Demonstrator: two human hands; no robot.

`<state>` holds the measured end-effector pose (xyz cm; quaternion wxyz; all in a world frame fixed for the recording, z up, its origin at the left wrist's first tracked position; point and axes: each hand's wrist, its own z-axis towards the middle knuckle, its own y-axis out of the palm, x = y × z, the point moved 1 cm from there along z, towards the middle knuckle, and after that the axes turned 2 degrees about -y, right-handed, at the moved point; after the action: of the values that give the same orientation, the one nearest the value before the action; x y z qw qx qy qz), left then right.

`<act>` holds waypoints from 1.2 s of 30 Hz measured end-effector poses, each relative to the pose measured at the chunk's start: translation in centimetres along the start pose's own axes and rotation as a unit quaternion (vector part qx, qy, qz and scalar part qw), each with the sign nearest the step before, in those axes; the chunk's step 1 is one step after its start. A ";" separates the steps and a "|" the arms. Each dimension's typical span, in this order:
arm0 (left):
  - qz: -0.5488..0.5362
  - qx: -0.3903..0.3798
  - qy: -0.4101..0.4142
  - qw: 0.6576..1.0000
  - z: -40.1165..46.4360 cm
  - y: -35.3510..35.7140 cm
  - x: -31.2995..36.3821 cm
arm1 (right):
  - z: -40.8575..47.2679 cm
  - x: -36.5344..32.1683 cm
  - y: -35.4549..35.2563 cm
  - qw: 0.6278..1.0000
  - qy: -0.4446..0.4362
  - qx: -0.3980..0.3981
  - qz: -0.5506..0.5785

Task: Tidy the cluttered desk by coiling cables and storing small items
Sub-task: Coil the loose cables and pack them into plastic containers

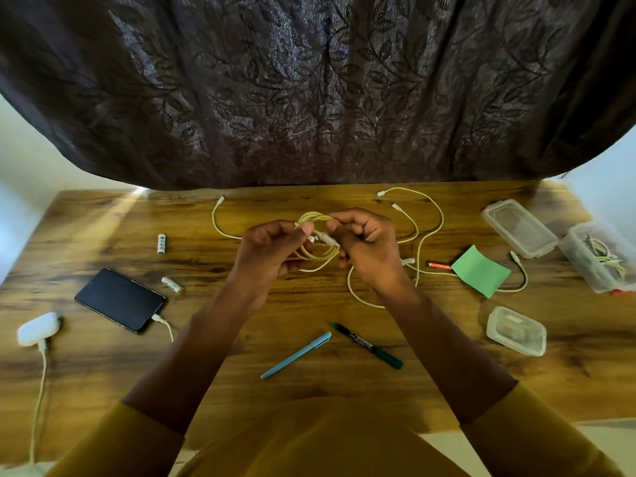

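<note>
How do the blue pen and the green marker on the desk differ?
The blue pen is light blue and slimmer; the green marker is dark green with a black printed barrel and thicker. The pen slants up to the right, the marker up to the left. Both lie flat on the desk, untouched.

1. The middle of the tabletop [103,235] is taken by both hands, the left hand [272,249] and the right hand [368,249], which hold a coiled cable [318,242] between them above the wood.
2. Right of the hands, loose white cables [426,228] lie in loops, with a green paper [480,271] and an orange small item [438,266] among them.
3. At the right edge stand three clear plastic containers [518,227], close together.
4. Near the front, a blue pen [296,355] and a green marker [367,345] lie between the forearms.
5. On the left lie a phone [119,299], two batteries [161,243] and a white charger [37,328]; bare wood shows between them.
6. A dark curtain [309,91] closes the far side.
</note>
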<state>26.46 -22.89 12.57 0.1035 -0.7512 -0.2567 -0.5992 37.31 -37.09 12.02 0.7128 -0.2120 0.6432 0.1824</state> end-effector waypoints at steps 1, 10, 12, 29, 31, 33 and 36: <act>0.016 -0.004 0.000 1.000 0.0 -0.1 0.2 | 0.1 0.1 -0.1 1.000 -0.001 -0.002 -0.002; 0.354 0.111 0.207 0.905 0.0 -0.6 1.1 | -0.2 1.0 0.0 0.999 0.024 -0.016 -0.016; 0.445 0.133 0.290 0.837 0.3 -0.8 0.7 | -0.1 1.0 0.0 0.999 0.027 -0.027 -0.029; 0.192 0.048 0.085 0.977 0.7 -1.0 0.0 | 0.3 1.8 -1.4 0.997 0.033 -0.074 -0.009; 0.183 0.038 0.069 0.980 0.7 -1.1 0.0 | 0.4 1.9 -1.5 0.997 0.038 -0.072 -0.010; 0.173 0.021 0.058 0.983 0.7 -1.4 0.1 | 0.5 2.0 -1.8 0.996 0.040 -0.073 -0.017; 0.200 0.008 0.064 0.978 0.8 -2.0 0.1 | 0.3 2.1 -2.2 0.995 0.045 -0.083 -0.030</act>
<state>26.13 -20.80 12.16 0.2431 -0.7465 -0.0989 -0.6114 38.97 -38.77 10.11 0.6686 -0.2974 0.6504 0.2036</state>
